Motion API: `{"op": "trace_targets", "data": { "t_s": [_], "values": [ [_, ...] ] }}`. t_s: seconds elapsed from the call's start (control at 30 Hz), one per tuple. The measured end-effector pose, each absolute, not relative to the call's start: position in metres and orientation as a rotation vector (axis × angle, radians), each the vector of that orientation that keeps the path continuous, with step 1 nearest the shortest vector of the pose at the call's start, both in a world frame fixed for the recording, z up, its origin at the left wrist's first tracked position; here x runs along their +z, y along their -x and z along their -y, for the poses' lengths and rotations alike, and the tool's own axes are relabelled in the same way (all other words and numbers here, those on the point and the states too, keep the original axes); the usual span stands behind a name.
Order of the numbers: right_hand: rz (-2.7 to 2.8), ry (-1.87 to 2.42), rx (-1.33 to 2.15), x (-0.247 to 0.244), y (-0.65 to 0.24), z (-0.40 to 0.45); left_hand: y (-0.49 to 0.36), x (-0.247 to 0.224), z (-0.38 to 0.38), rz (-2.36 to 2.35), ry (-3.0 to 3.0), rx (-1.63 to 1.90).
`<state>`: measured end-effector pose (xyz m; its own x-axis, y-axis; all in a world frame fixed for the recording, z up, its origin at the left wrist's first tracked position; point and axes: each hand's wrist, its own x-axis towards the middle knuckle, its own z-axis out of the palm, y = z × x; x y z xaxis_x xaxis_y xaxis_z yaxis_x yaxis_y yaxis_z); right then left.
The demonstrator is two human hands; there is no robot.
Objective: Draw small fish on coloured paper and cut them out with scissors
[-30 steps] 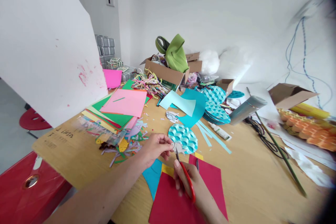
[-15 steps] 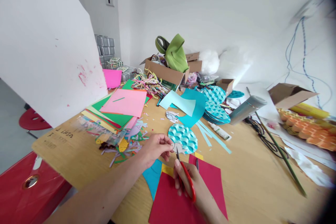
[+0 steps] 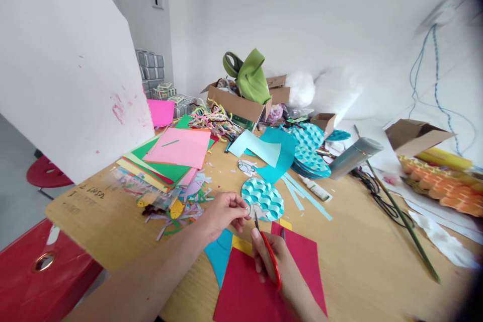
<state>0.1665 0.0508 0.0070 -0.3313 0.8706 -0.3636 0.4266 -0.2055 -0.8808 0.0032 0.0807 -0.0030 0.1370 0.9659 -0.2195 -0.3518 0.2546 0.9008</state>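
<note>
My left hand (image 3: 230, 214) pinches a small white paper cutout (image 3: 256, 211) between thumb and fingertips. My right hand (image 3: 271, 256) is closed round the handles of red-handled scissors (image 3: 275, 266), their blades at the cutout's lower edge. Behind the cutout lies a round turquoise piece with a wavy scale pattern (image 3: 266, 193). Under my right hand are dark red paper sheets (image 3: 241, 292), with a blue paper piece (image 3: 219, 256) to their left. A dark pen-like thing lies on the red paper. Another white cutout with drawn lines (image 3: 247, 167) rests farther back.
Coloured paper sheets (image 3: 181, 146) are stacked at left beside paper scraps (image 3: 169, 226). Farther back stand a cardboard box (image 3: 237, 103) with green fabric and a heap of pipe cleaners. A glue tube (image 3: 317, 188), a grey cylinder (image 3: 354, 156) and a green stick (image 3: 407, 229) lie to the right.
Both hands stay almost in place. The scissors' blades shift very slightly at the white cutout; little else differs.
</note>
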Motion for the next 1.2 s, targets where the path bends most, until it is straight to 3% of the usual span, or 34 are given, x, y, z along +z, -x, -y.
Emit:
{"op": "trace_targets", "data": {
  "t_s": [0.67,0.97,1.2],
  "values": [
    [1.742,1.453,1.545,0.009,-0.171,-0.051,0.003,0.005,-0.085,-0.968,-0.747,1.213],
    [1.307,1.307,1.180,0.005,-0.167,-0.051,-0.001,0.007,-0.083,-0.938,-0.770,1.235],
    [1.019,1.135,1.285,-0.001,-0.167,-0.054,-0.007,0.007,-0.075,-0.916,-0.855,1.121]
  ]
}}
